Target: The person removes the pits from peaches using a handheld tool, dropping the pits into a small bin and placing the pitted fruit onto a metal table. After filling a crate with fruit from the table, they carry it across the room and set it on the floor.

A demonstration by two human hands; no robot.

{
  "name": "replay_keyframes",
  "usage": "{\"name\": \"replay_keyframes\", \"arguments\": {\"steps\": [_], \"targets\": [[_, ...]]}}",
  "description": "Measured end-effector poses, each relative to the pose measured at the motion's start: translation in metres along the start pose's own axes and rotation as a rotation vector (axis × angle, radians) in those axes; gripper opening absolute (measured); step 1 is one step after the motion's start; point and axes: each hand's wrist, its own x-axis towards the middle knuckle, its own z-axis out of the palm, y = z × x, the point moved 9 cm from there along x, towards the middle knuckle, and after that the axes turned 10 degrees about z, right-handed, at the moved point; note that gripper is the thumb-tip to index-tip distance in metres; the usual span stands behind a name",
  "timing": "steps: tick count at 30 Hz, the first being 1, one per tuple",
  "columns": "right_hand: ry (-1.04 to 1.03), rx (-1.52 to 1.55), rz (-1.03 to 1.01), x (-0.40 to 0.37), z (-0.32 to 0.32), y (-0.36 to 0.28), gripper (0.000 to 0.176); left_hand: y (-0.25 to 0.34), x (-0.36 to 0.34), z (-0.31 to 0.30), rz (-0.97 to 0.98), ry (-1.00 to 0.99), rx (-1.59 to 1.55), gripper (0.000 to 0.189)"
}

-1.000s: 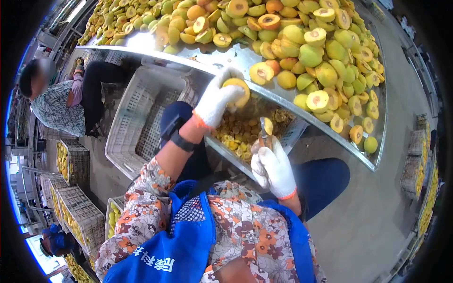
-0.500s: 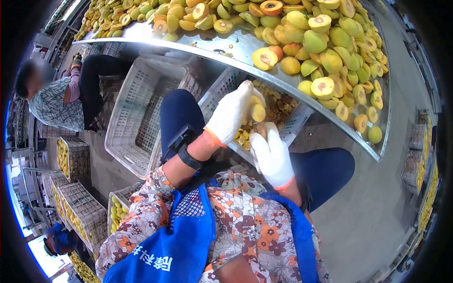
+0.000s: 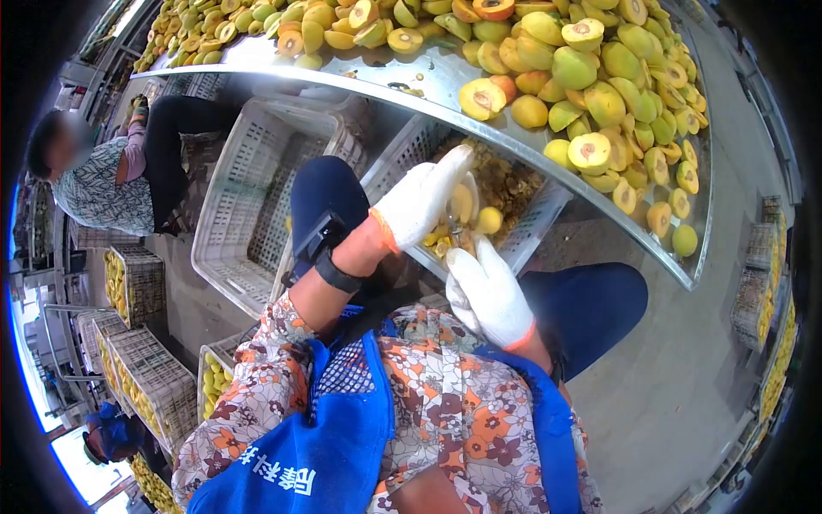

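My left hand (image 3: 424,201), in a white knitted glove with an orange cuff, is closed round a halved yellow peach (image 3: 463,204) over a crate. My right hand (image 3: 488,287), gloved alike, grips a small metal pitting tool (image 3: 455,230) whose tip is right at the peach half; the fingers cover most of its handle. A round yellow fruit piece (image 3: 489,220) shows just right of the tool, above the crate. Beneath both hands, the grey plastic crate (image 3: 537,231) contains brown pits and yellow scraps.
A metal table (image 3: 360,81) heaped with halved peaches (image 3: 574,68) has its edge just beyond my hands. To the left stands a large white crate (image 3: 224,214). Another person (image 3: 103,184) sits farther left. Stacked crates of fruit (image 3: 137,377) line the lower left.
The round yellow piece, earlier against my left hand's fingers, now shows apart to the right and lower. My right hand has shifted slightly left and down with the tool.
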Motion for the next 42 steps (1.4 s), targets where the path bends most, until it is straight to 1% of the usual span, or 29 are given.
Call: {"name": "replay_keyframes", "arguments": {"steps": [1,2,3,5,6,8,9,10,11,12,13,14,16,17,19,21,24,26,27,28,30,32,34,35,37,38,40,41,42], "targets": [[-0.126,0.443,0.248,-0.001,0.010,0.013,0.019,-0.010,0.002,0.005,-0.077,-0.080,-0.070,0.070],[-0.125,0.445,0.246,0.000,0.011,0.012,0.019,-0.014,0.000,0.012,-0.155,-0.161,-0.141,0.071],[-0.095,0.462,0.213,0.002,0.009,0.011,0.019,-0.011,-0.001,0.016,-0.156,-0.164,-0.139,0.071],[-0.061,0.479,0.178,0.004,0.004,0.009,0.020,0.003,-0.004,0.026,-0.115,-0.016,-0.576,0.062],[-0.023,0.504,0.141,0.005,-0.002,0.007,0.018,0.004,-0.006,0.038,-0.113,-0.019,-0.574,0.062],[0.017,0.532,0.104,0.006,-0.007,0.009,0.016,0.022,-0.005,0.026,0.223,0.228,-0.287,0.050],[-0.030,0.564,0.114,0.006,-0.002,0.012,0.018,0.021,-0.005,0.025,0.331,0.237,-0.250,0.041],[-0.078,0.596,0.125,0.005,0.002,0.015,0.023,0.015,-0.003,0.020,0.330,0.237,-0.251,0.041],[-0.078,0.597,0.128,0.004,0.002,0.016,0.023,0.008,0.001,0.023,0.252,0.123,-0.236,0.041],[-0.133,0.639,0.164,0.001,0.007,0.017,0.022,0.000,0.005,0.029,0.173,0.011,-0.221,0.041],[-0.192,0.680,0.197,-0.001,0.012,0.018,0.024,-0.011,0.007,0.033,0.045,-0.023,-0.308,0.042],[-0.195,0.679,0.200,-0.002,0.010,0.021,0.024,-0.013,0.005,0.033,0.044,-0.019,-0.308,0.042],[-0.446,0.917,0.284,-0.004,0.023,0.024,0.032,-0.002,0.003,0.029,0.190,-0.011,-0.216,0.043],[-0.449,0.919,0.283,-0.004,0.022,0.024,0.032,0.002,0.001,0.028,0.231,0.062,-0.199,0.044],[-0.585,1.076,0.308,-0.008,0.028,0.018,0.029,0.000,0.002,0.030,0.214,0.024,-0.252,0.044],[-0.599,1.083,0.319,-0.007,0.028,0.018,0.031,-0.006,0.004,0.036,0.196,-0.017,-0.311,0.045],[-0.641,1.135,0.335,-0.002,0.027,0.021,0.034,-0.013,0.009,0.034,0.239,0.045,-0.369,0.046],[-0.672,1.176,0.338,-0.001,0.024,0.020,0.035,-0.010,0.014,0.034,0.271,0.015,-0.309,0.049],[-0.721,1.181,0.339,-0.001,0.025,0.017,0.036,-0.010,0.018,0.038,0.244,-0.100,-0.387,0.051],[-0.771,1.189,0.343,-0.003,0.028,0.015,0.036,-0.009,0.018,0.036,0.246,-0.099,-0.386,0.051],[-0.745,1.142,0.331,-0.007,0.031,0.010,0.036,-0.007,0.015,0.038,0.170,-0.132,-0.524,0.050],[-0.723,1.095,0.321,-0.005,0.032,0.008,0.036,0.002,0.012,0.032,0.196,-0.148,-0.511,0.050],[-0.729,1.084,0.333,-0.005,0.032,0.007,0.035,0.012,0.014,0.026,0.306,-0.164,-0.232,0.053],[-0.731,1.082,0.330,-0.003,0.032,0.009,0.035,0.015,0.014,0.022,0.309,-0.164,-0.230,0.053],[-0.748,1.074,0.349,0.000,0.034,0.019,0.035,0.015,0.012,0.025,0.270,-0.256,-0.133,0.055],[-0.749,1.073,0.351,0.000,0.034,0.015,0.035,0.012,0.011,0.028,0.269,-0.254,-0.133,0.055],[-0.712,1.063,0.314,0.001,0.032,0.004,0.034,-0.007,0.011,0.027,0.199,-0.057,-0.626,0.053],[-0.712,1.063,0.313,0.003,0.032,0.004,0.034,-0.014,0.014,0.036,0.139,0.000,-0.970,0.052],[-0.693,1.014,0.292,0.006,0.031,0.006,0.036,-0.015,0.016,0.037,0.140,-0.004,-0.969,0.052]]}}
